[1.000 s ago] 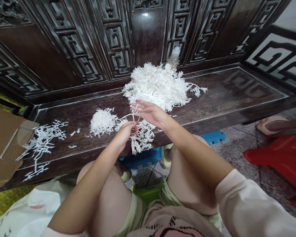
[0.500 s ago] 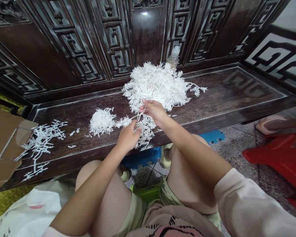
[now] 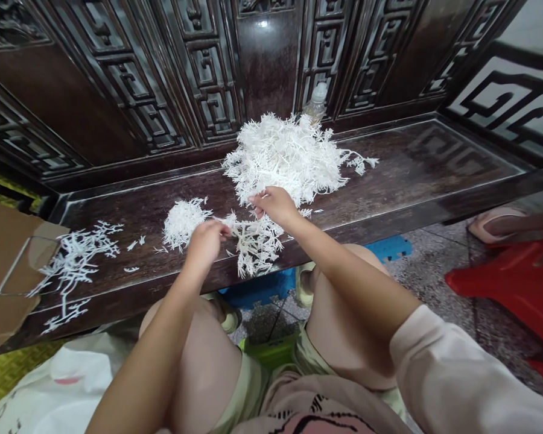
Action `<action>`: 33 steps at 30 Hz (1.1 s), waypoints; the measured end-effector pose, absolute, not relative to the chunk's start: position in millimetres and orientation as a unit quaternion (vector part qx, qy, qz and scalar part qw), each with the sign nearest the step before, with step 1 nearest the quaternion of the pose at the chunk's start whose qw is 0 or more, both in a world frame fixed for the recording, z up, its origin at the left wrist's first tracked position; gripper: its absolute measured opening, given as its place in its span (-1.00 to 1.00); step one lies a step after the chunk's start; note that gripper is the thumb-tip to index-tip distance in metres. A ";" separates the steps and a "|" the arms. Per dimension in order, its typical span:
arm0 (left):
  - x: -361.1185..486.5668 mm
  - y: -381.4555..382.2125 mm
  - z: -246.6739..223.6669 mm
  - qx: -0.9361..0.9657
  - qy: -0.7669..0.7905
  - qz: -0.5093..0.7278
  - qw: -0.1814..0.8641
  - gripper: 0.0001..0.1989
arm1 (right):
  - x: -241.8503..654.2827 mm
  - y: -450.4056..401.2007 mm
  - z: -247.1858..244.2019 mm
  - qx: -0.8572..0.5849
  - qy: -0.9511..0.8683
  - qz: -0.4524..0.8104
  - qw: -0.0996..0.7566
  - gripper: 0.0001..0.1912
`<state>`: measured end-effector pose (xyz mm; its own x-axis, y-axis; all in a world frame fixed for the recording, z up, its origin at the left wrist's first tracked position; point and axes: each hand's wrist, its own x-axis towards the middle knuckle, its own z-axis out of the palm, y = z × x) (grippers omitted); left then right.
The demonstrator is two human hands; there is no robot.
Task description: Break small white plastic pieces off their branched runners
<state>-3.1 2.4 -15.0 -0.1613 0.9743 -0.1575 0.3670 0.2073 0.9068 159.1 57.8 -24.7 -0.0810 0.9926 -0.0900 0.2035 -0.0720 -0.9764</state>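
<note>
My left hand (image 3: 208, 236) is closed in a pinch at the end of a white branched plastic stem (image 3: 253, 238), just right of a small heap of white sprigs (image 3: 184, 224). The stem spreads out over the bench's front edge with leafy tips. My right hand (image 3: 274, 206) has its fingertips pressed together above that stem, in front of a big pile of white plastic sprigs (image 3: 289, 157). Whatever lies between the right fingertips is too small to make out.
The dark wooden bench (image 3: 402, 169) has a carved backrest. Bare white stems (image 3: 84, 253) lie at left beside a cardboard piece (image 3: 13, 265). A clear bottle (image 3: 317, 102) stands behind the big pile. A red stool (image 3: 511, 277) and another person's foot (image 3: 498, 223) are at right.
My left hand has moved left and slightly up, toward the small heap. My right hand has shifted a little left and down. The hands are farther apart, and the stem lies more spread out.
</note>
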 end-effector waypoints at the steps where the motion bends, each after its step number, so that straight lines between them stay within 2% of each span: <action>1: -7.9 2.8 -12.4 0.496 0.661 0.435 0.358 -0.82 | 158.2 56.1 -25.3 -0.541 -0.571 0.484 0.383 -0.76; 4: -13.3 1.7 -4.9 0.520 0.613 0.532 0.266 -0.82 | 154.0 48.3 -23.5 -0.530 -0.637 0.445 0.339 -0.74; 6: -10.2 0.9 -3.0 0.563 0.591 0.499 0.292 -0.79 | 150.5 43.0 -20.9 -0.519 -0.677 0.412 0.321 -0.74; 10: -2.9 2.7 -8.2 0.625 0.600 0.363 0.343 -0.56 | 146.4 38.7 -18.9 -0.484 -0.716 0.404 0.300 -0.79; 14: -6.1 6.8 -13.8 0.629 0.598 0.330 0.371 -0.68 | 148.5 41.1 -20.0 -0.441 -0.724 0.446 0.287 -0.77; 18: -11.2 9.2 -13.3 0.614 0.588 0.350 0.393 -0.78 | 150.9 41.1 -17.3 -0.404 -0.721 0.497 0.264 -0.77; 24: -8.7 8.5 -11.0 0.576 0.586 0.421 0.385 -0.86 | 146.6 38.6 -18.0 -0.389 -0.631 0.625 0.243 -0.87; 29: -7.2 10.4 -10.4 0.500 0.569 0.474 0.449 -0.93 | 145.0 37.8 -22.1 -0.423 -0.550 0.671 0.262 -0.65; 33: -8.2 12.9 -11.8 0.410 0.569 0.498 0.509 -0.96 | 145.1 35.2 -10.2 -0.395 -0.547 0.694 0.251 -0.80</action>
